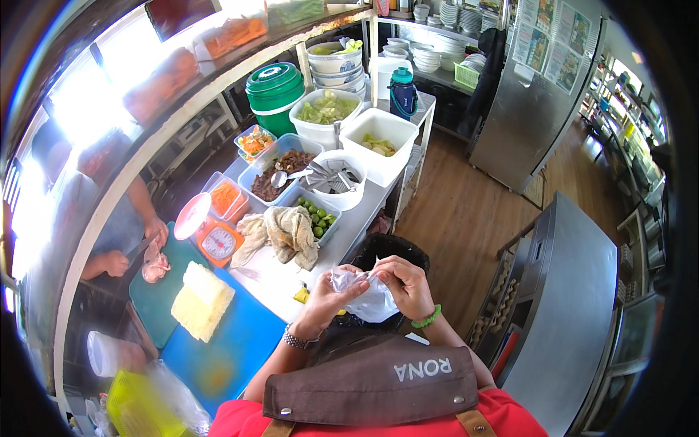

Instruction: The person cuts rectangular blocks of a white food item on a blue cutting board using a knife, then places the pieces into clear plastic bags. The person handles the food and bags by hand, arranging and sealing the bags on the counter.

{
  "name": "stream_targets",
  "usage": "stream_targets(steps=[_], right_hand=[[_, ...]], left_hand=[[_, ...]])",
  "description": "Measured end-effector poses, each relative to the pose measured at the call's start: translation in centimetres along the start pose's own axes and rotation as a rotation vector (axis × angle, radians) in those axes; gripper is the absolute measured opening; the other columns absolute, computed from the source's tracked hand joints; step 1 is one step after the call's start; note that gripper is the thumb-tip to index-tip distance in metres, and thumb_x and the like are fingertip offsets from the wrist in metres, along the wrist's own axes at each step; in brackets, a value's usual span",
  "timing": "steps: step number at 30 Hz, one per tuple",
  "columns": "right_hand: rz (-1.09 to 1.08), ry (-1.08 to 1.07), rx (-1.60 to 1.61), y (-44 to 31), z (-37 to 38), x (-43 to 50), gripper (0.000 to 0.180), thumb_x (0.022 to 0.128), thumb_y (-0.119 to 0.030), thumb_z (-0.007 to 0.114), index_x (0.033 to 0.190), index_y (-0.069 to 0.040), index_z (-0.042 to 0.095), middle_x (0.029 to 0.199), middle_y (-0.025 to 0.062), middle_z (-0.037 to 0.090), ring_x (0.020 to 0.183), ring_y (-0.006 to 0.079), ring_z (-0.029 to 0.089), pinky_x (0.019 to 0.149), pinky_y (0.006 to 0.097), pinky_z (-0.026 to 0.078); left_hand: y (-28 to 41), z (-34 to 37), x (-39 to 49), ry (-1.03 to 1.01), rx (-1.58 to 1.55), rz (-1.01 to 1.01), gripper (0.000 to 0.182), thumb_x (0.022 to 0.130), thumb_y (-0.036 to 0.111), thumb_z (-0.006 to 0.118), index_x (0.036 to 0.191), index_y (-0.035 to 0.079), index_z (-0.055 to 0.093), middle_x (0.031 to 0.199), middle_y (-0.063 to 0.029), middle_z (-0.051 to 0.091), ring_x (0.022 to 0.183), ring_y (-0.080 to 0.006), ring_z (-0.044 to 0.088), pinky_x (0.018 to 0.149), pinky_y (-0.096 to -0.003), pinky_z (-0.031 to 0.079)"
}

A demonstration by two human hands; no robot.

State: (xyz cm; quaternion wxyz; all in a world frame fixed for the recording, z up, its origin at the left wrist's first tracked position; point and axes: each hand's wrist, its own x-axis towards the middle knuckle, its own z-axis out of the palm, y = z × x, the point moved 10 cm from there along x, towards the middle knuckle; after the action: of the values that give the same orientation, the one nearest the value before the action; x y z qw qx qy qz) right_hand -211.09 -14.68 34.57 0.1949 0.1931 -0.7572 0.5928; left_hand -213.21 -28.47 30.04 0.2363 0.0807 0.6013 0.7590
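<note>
Both of my hands grip a thin white plastic bag (374, 305) in front of my apron. My left hand (339, 292) pinches the bunched plastic between thumb and fingers. At the bag's upper right edge, my right hand (405, 284) holds a twisted bit of it with the fingertips. What is inside the bag, if anything, I cannot tell. Behind and below it stands a black-lined bin (396, 248). To the left, a blue cutting board (235, 328) lies on the table, and a pale yellow, rough-textured block (203, 302) rests on its upper left edge.
A co-worker's hand (116, 264) holds a knife beside raw meat (155, 262) on a green board (143, 297). Nearby are an orange scale (218, 240), a crumpled cloth (289, 235), limes (319, 216), cooked meat (267, 183) and a utensil tub (349, 199). A metal counter (573, 306) stands right.
</note>
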Motion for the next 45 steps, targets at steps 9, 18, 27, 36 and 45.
stream_targets(steps=[9,18,27,36,45], right_hand=[[0.005,0.002,-0.001,0.0,-0.1,0.1,0.008,0.086,-0.004,0.070,0.092,-0.002,0.067,0.092,0.0092,0.065,0.076,0.0198,0.062,0.066,0.0288,0.049],[-0.056,0.037,-0.084,-0.6,-0.8,0.3,0.009,0.084,-0.001,0.070,0.092,-0.002,0.067,0.094,0.0106,0.065,0.083,0.0235,0.064,0.072,0.0310,0.051],[0.072,0.022,0.197,1.6,0.9,0.4,0.004,0.094,-0.004,0.057,0.094,0.000,0.059,0.098,0.0118,0.069,0.090,0.0242,0.065,0.083,0.0351,0.050],[0.333,-0.154,0.880,2.8,6.6,1.9,0.026,0.102,-0.035,0.050,0.099,-0.009,0.048,0.067,0.0011,0.053,0.047,0.0046,0.042,0.040,0.0200,0.033],[-0.105,-1.041,0.886,-5.5,19.5,0.6,0.025,0.087,-0.020,0.071,0.106,-0.004,0.066,0.087,0.0114,0.070,0.084,0.0259,0.066,0.074,0.0352,0.054]], left_hand=[[1.2,0.3,0.3,-0.004,-0.052,0.169,0.023,0.082,0.010,0.078,0.084,0.009,0.055,0.091,-0.0002,0.062,0.081,-0.0054,0.057,0.069,-0.0219,0.045],[0.4,0.8,0.8,-0.041,-0.102,0.065,0.018,0.084,0.010,0.076,0.088,0.007,0.059,0.092,0.0015,0.062,0.080,-0.0052,0.055,0.071,-0.0217,0.044],[0.4,-0.5,-1.3,-0.033,-0.129,0.100,0.019,0.090,0.026,0.073,0.087,0.008,0.068,0.078,0.0081,0.062,0.071,0.0011,0.051,0.061,-0.0162,0.038],[2.1,-5.7,-8.6,-0.056,0.265,0.068,0.029,0.092,0.030,0.068,0.096,0.000,0.069,0.087,0.0023,0.065,0.085,-0.0038,0.055,0.078,-0.0236,0.045],[3.1,-21.0,-21.3,0.456,0.055,0.306,0.027,0.088,0.022,0.073,0.103,0.000,0.069,0.084,0.0016,0.068,0.077,-0.0038,0.057,0.072,-0.0212,0.047]])
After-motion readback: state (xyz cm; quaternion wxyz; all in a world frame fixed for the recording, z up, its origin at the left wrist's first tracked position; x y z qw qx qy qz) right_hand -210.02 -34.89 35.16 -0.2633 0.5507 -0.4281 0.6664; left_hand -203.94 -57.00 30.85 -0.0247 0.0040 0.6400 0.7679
